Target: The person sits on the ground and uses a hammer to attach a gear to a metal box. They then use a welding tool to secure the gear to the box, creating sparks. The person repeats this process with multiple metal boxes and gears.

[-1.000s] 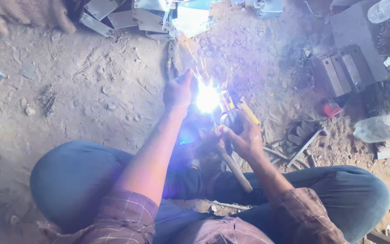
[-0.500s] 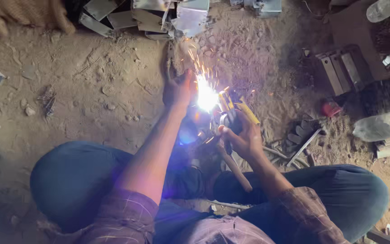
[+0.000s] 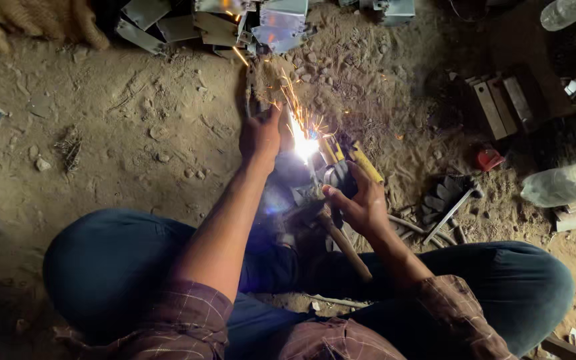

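The right hand is closed around a yellow-handled welding holder, whose tip meets a bright arc just beyond its fingers. The left hand lies across from it, pressed flat on a small metal piece on the dirt; a wooden-handled hammer rests beneath the right wrist

Bright arc flares between the hands, sparks spraying up over the dirt floor. The left hand presses down on a metal piece just beside the glare. The right hand grips the yellow-and-black electrode holder, tip at the arc. A wooden-handled hammer lies between the knees. Folded sheet-metal parts are piled at the top.
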